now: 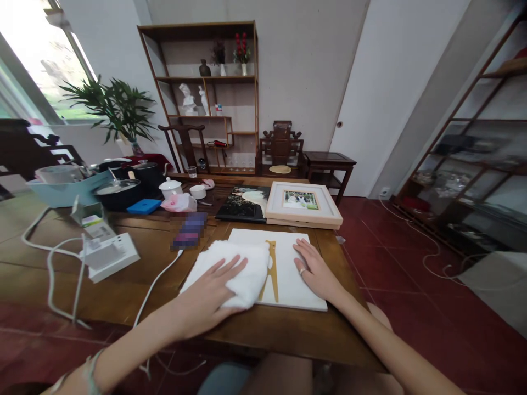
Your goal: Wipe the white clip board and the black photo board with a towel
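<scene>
Wiping judged in hand: white fluffy cloth (253,274) on white flat board (288,291).
The left hand (206,299) is spread on the cloth; the right hand (315,271), fingers together, is pressed flat on the board; firm bracing is called for next.

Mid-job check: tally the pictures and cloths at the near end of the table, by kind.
Pictures: 3 (white board with gold strut, pale wooden frame holding a photo, dark glossy print)
White fluffy cloths: 1, under the left hand
Total: 4
</scene>
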The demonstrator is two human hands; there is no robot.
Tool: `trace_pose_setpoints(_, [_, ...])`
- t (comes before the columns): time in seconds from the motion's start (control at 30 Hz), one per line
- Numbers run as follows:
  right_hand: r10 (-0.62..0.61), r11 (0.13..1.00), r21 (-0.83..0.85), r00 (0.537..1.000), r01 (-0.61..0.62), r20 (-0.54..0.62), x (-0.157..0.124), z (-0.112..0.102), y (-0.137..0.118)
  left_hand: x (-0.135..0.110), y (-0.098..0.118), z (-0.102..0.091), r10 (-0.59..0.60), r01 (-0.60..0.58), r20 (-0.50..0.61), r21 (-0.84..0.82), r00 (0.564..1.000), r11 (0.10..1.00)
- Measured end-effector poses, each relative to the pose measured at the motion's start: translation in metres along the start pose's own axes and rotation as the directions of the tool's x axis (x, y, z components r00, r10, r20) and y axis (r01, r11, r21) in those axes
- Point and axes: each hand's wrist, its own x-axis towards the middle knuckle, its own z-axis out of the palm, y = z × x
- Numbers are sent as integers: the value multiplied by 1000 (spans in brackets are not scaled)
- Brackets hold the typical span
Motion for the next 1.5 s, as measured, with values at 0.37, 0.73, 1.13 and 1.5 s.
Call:
trace_pose_setpoints(0.37, [-15,1000,-5,1000,15,-2,2,0,3,72,-57,5,-95,95,-23,-13,995,995])
trace_pose_setpoints(0.73, [-21,1000,-14,1000,21,-19,0,3,2,-13,18,-34,0,33,203,-159,979,987])
trace_pose_setpoints(1.13, [-28,1000,-9,999,28,-31,1,1,3,79,-23,13,-85,72,-111,-119,990,990])
trace_pose_setpoints(1.5, [-35,999,-23,999,34,-11,1,1,1,26,47,11,185,-187,-43,-55,982,981])
